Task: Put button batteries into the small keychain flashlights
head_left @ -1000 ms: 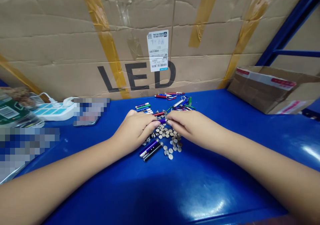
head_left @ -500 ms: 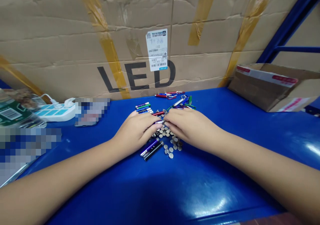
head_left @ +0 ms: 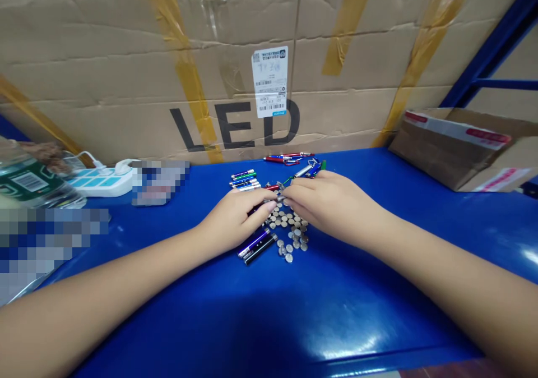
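Observation:
My left hand (head_left: 235, 216) lies on a slim dark laser pointer (head_left: 256, 208), its fingers curled over the tube. My right hand (head_left: 330, 204) curves over the far side of a loose pile of silver button cells (head_left: 290, 224), with its fingertips near the pointer's metal end. Two laser pointers (head_left: 256, 247) lie just below the pile. Behind my left hand is a row of slim pointers (head_left: 244, 180). Keychain pointers with coloured carabiners (head_left: 290, 158) lie at the back, partly hidden by my right hand.
The blue table (head_left: 378, 299) bears everything. At its left stand a white power strip (head_left: 101, 183), a plastic-wrapped package (head_left: 29, 181) and pixelated items (head_left: 159, 183). A large taped carton marked LED (head_left: 235, 69) stands behind, and an open cardboard box (head_left: 449, 153) sits back right.
Both hands have drawn slightly apart, and the pointer under my left fingers now sits lower and further left. The whole view has shifted a little.

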Demonstrator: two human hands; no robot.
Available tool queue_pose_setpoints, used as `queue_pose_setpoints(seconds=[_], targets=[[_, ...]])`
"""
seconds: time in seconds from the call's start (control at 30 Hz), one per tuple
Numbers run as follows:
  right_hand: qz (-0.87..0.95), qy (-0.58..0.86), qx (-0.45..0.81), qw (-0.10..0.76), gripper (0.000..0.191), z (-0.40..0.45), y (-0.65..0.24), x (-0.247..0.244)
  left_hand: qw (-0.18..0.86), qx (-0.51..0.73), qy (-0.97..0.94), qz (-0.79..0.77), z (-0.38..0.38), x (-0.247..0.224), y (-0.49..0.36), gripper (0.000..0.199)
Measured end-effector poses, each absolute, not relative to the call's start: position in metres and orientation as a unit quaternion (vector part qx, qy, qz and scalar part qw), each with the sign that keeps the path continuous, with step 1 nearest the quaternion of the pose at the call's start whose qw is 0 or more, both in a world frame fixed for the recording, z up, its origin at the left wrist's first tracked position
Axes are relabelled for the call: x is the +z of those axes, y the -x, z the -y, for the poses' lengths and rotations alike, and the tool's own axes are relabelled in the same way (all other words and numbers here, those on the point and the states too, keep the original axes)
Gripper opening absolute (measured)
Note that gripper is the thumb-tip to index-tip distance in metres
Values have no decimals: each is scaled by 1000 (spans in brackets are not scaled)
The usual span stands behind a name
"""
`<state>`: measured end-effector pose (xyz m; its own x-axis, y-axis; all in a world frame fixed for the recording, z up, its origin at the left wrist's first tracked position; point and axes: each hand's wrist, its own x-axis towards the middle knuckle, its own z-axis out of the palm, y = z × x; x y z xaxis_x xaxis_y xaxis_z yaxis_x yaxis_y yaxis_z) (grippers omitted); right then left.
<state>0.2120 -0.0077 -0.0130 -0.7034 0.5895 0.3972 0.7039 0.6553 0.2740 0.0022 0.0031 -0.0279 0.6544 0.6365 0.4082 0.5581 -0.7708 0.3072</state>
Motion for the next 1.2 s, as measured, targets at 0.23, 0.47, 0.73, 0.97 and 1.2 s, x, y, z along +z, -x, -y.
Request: queue_pose_setpoints(seconds=[0.23,0.47,0.73,0.97,1.2], targets=[[892,422,-122,110,26,3,-224,-6,60,202,-919,-332,-8,-30,-2,27],[889,444,-50,100,28,-6,-235,-3,21,117,-933,-339,-8,-22,-4,24],[895,438,-4,86,27,-7,-232,-6,-22,59,-955,-290,-12,-11,-6,23],[900,429,11,77,26,-6,-234,-3,-61,41,-954,-292,-11,-8,-7,28],[902,425,19,76,26,-4,-235,-1,-87,38,-951,-293,-9,-8,-5,29]])
